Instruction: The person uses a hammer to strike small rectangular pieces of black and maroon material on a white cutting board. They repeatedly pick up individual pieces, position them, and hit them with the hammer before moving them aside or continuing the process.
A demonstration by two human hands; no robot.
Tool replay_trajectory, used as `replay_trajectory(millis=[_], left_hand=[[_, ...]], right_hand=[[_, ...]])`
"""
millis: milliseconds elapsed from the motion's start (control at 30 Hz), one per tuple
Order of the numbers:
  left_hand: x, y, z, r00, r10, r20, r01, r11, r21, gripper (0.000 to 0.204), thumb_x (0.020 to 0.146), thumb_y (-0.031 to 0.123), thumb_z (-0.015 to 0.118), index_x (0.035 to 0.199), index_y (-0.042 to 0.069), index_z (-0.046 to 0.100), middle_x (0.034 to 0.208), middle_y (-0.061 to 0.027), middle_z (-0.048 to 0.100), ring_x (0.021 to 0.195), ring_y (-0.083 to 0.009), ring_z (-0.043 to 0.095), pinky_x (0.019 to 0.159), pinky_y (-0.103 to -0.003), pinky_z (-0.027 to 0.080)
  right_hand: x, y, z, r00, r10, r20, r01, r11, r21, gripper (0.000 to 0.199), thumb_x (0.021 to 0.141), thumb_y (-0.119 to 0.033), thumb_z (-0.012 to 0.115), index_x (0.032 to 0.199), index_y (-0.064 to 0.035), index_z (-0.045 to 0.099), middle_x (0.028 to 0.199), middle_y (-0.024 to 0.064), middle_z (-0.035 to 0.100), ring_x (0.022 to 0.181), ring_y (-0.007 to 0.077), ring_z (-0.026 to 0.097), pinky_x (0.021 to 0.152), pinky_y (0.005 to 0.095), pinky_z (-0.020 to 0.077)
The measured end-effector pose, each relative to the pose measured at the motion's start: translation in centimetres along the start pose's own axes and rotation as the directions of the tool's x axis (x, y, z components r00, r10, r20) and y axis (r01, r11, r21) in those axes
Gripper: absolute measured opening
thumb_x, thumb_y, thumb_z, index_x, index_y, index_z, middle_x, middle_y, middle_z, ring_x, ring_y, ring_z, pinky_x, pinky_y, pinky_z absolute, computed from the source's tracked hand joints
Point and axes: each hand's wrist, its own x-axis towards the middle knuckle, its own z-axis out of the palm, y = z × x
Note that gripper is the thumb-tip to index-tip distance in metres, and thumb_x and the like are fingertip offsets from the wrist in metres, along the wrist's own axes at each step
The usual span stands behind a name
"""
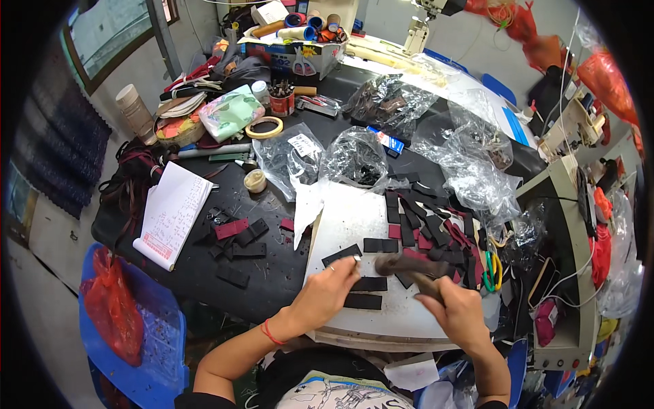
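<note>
Left hand (335, 283) pinched together (contents unclear), nearer the flat black rectangular strip (340, 255) just beyond, lying crosswise; right hand (460, 310) grips a dark-headed brown hammer (407, 266).

Clock read from mid-view. Your board (347, 211): white; the strips (363, 302) on it, black. Heap (436, 228) at 3 o'clock: black shot through with maroon. Your hammer (411, 266): dark brown, blurred. Scissor handles (488, 275), 4 o'clock: one green, one yellow. Notepad (174, 208), 9 o'clock: white, dark handwriting, red print at its foot. Packet (231, 112), 10 to 11: pale green and white, patterned. Chair (167, 341), 8 o'clock: blue; its bag (116, 320), red. Your wrist cord (268, 334): red.
</note>
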Motion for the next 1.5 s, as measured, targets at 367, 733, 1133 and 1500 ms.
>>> replay_trajectory(millis=[367, 733, 1133, 1500], left_hand=[[0.5, -0.8, -1.6, 0.967, -0.159, 0.2, 0.207, 0.946, -0.248, 0.012, 0.093, 0.003, 0.055, 0.102, -0.004, 0.051, 0.092, -0.0135, 0.068, 0.088, -0.0176, 0.068, 0.077, -0.028, 0.054], [-0.9, 0.2, -0.4, 0.945, 0.233, 0.23, -0.278, 0.942, 0.19, 0.02, 0.088, 0.001, 0.052, 0.108, -0.004, 0.049, 0.081, -0.0193, 0.057, 0.074, -0.0375, 0.061, 0.064, -0.042, 0.051], [-1.0, 1.9, 3.4, 0.953, -0.263, 0.148, 0.301, 0.869, -0.393, 0.013, 0.095, 0.004, 0.053, 0.105, -0.003, 0.05, 0.094, -0.0115, 0.066, 0.091, -0.016, 0.066, 0.081, -0.029, 0.055], [-1.2, 1.8, 3.4, 0.966, -0.207, 0.152, 0.248, 0.905, -0.345, 0.011, 0.093, 0.001, 0.054, 0.103, -0.003, 0.053, 0.092, -0.012, 0.067, 0.09, -0.0159, 0.066, 0.079, -0.03, 0.055]], right_hand=[[-1.7, 0.7, 2.6, 0.994, -0.017, 0.11, 0.021, 0.999, -0.038, 0.039, 0.084, -0.034, 0.07, 0.073, -0.0047, 0.046, 0.055, 0.0107, 0.053, 0.046, 0.0313, 0.054, 0.042, 0.0391, 0.0415], [0.1, -2.4, -1.5, 0.981, -0.18, -0.071, 0.181, 0.984, 0.0, 0.025, 0.077, -0.02, 0.077, 0.087, -0.0032, 0.062, 0.065, 0.0097, 0.06, 0.052, 0.0272, 0.06, 0.048, 0.0348, 0.0463], [-4.7, 1.3, -0.5, 0.96, 0.267, -0.086, -0.248, 0.951, 0.185, 0.02, 0.081, -0.018, 0.073, 0.083, -0.0025, 0.06, 0.057, 0.0099, 0.055, 0.048, 0.0216, 0.053, 0.049, 0.0317, 0.0404], [-6.1, 1.8, 0.6, 0.951, 0.299, -0.084, -0.273, 0.934, 0.228, 0.021, 0.08, -0.019, 0.074, 0.082, -0.0024, 0.061, 0.055, 0.0097, 0.051, 0.046, 0.0219, 0.049, 0.048, 0.0332, 0.0385]])
